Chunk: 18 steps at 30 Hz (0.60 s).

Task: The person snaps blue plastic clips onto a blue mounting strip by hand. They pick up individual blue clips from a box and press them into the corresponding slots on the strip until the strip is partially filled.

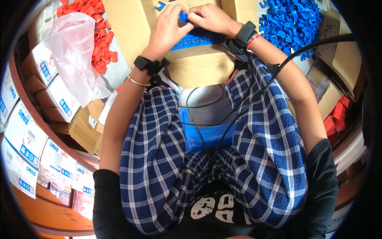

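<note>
Above an open cardboard box (202, 65), my two hands meet around a small blue plastic clip (183, 17). My left hand (169, 28) pinches it between thumb and fingers. My right hand (213, 19) closes on its right side, with the fingertips covering part of the clip. Below the hands, blue plastic clips (195, 41) lie packed in rows inside the box. A single U-shaped blue clip (160, 5) rests near the box's far left side. The exact shape of the held clip is mostly hidden by my fingers.
Loose blue clips (292, 24) are heaped to the right of the box, red tubular fittings (101, 44) to the left. A clear plastic bag (75, 55) lies beside the red ones. Black cables (302, 51) cross my right arm and lap. White printed boxes (28, 137) stand at left.
</note>
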{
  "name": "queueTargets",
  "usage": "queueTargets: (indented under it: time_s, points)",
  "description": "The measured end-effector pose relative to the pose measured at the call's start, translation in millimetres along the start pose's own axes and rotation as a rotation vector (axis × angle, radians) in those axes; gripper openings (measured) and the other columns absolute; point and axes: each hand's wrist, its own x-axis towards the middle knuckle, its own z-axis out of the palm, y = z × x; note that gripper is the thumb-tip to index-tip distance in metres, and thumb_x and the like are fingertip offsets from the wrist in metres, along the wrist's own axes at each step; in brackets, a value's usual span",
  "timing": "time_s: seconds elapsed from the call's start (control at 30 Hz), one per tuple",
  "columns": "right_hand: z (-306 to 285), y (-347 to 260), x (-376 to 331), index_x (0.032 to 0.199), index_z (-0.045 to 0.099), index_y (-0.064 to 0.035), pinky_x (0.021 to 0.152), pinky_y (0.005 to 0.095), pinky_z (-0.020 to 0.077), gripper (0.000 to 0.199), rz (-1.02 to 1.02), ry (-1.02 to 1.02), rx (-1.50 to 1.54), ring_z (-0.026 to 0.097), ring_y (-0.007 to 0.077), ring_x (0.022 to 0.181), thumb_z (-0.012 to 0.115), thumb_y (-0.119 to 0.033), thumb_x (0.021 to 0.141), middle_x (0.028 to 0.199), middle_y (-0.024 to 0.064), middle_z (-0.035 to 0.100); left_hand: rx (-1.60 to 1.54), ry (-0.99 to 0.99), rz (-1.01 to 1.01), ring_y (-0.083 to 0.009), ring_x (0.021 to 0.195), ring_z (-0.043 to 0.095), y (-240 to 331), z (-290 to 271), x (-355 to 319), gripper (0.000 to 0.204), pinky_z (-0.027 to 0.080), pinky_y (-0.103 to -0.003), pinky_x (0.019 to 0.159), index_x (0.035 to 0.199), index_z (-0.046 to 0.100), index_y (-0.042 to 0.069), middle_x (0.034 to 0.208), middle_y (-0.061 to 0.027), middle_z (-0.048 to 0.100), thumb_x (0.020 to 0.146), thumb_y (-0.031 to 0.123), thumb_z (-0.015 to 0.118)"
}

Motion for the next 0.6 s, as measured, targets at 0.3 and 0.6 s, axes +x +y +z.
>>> queueTargets:
  time_s: [0.3, 0.6]
  points:
    - [3, 0, 1, 0.087, 0.068, -0.0047, 0.072, 0.0444, 0.0493, 0.041, -0.056, 0.041, -0.099, 0.063, 0.037, 0.075, 0.047, -0.04, 0.086, 0.08, 0.0195, 0.065, 0.136, -0.02, -0.029, -0.0254, 0.08, 0.06, 11, -7, -1, 0.037, 0.05, -0.036, 0.071, 0.1, 0.052, 0.009, 0.092, -0.0087, 0.058, 0.071, 0.019, 0.073]
    - [6, -1, -1, 0.102, 0.062, -0.0081, 0.075, 0.0475, 0.0488, 0.039, -0.063, 0.009, -0.101, 0.062, 0.0399, 0.08, 0.04, -0.038, 0.091, 0.084, 0.0206, 0.065, 0.081, -0.068, -0.085, -0.0309, 0.088, 0.06, 7, -3, -2, 0.036, 0.05, -0.04, 0.073, 0.099, 0.051, 0.009, 0.095, -0.0096, 0.06, 0.072, 0.021, 0.072]
